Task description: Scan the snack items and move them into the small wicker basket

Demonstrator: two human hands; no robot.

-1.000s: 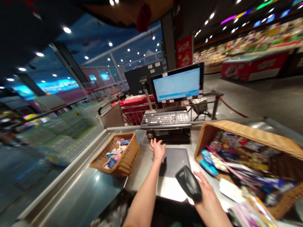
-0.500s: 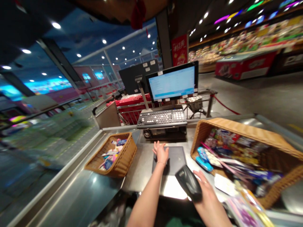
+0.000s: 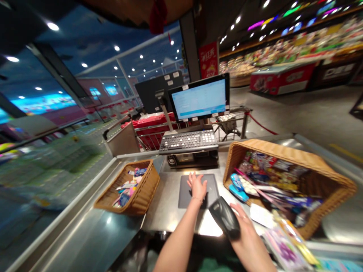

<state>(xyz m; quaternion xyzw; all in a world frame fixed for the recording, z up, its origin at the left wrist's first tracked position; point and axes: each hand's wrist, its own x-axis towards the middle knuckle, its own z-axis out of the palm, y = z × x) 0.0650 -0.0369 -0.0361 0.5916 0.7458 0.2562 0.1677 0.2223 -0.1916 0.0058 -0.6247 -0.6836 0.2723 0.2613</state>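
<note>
On the steel checkout desk (image 3: 166, 204), the left hand (image 3: 197, 187) lies with fingers spread on a black pad (image 3: 185, 198), and the right hand (image 3: 242, 230) closes around a black handheld barcode scanner (image 3: 224, 218), just beside the pad. The big wicker basket (image 3: 262, 149) on the right is full of colourful packets (image 3: 272, 170), and the small wicker basket (image 3: 141, 194) on the left holds some small packets (image 3: 130, 189).

Steel counter (image 3: 163, 215) w/ small basket (image 3: 127, 196), big basket (image 3: 255, 145), black mat (image 3: 185, 196).
</note>
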